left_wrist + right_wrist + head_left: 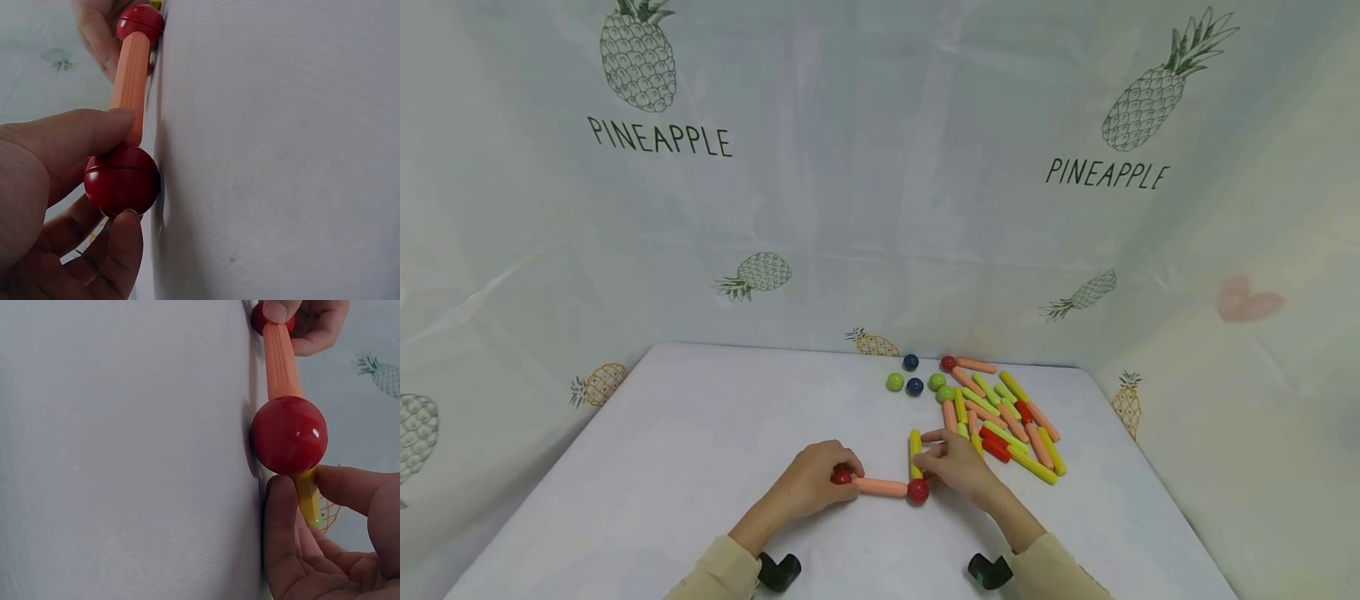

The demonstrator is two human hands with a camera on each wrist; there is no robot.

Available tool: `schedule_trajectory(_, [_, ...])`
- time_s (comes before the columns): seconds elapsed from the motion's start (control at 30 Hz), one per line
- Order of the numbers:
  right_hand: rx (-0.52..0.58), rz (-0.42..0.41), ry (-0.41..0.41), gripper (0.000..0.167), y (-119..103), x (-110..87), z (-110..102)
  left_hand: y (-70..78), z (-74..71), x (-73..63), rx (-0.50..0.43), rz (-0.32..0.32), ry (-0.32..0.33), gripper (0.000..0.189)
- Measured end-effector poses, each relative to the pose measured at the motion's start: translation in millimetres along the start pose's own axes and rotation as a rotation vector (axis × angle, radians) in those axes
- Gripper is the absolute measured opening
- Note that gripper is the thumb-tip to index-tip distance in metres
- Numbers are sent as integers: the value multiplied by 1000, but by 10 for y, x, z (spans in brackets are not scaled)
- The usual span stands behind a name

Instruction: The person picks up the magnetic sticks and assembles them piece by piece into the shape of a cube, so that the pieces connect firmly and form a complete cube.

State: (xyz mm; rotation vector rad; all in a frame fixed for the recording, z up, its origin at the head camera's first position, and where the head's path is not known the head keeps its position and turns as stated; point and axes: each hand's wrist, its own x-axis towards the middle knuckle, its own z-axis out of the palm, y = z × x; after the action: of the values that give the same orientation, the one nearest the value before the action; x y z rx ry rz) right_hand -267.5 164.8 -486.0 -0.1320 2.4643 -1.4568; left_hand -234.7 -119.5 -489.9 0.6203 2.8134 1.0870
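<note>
My left hand (820, 479) holds a shiny red ball (122, 181), its thumb over the joint with an orange ribbed stick (882, 487) and its fingers behind the ball. At the stick's other end sits a second red ball (917, 492). A yellow stick (915, 450) extends from that second ball toward the back of the table. My right hand (958, 467) has its thumb and fingers around this yellow stick, right beside the ball. In the right wrist view, one fingertip (282, 484) lies against the underside of the second ball.
On the white table (715, 417), several loose orange, yellow, green and red sticks (1011, 417) lie beyond my right hand. Green balls (895, 382), dark blue balls (914, 387) and a red ball (948, 363) stand near the back edge. A pineapple-print cloth (880, 208) hangs behind.
</note>
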Motion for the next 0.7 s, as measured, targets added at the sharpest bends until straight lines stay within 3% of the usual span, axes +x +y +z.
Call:
schedule_trajectory(0.3, [-7,9,33,56,31,-2,8,14,-13,39,32,43,-22,20])
schedule_trajectory(0.47, [23,11,14,56,49,-21,-3,-35,-77,126,-22,33,-96,18])
schedule_trajectory(0.6, [30,3,9,56,54,-17,2,-78,-237,340,-48,19,-131,20])
schedule_trajectory(0.7, [20,-6,14,56,57,-1,8,-98,-354,621,-33,42,-109,25])
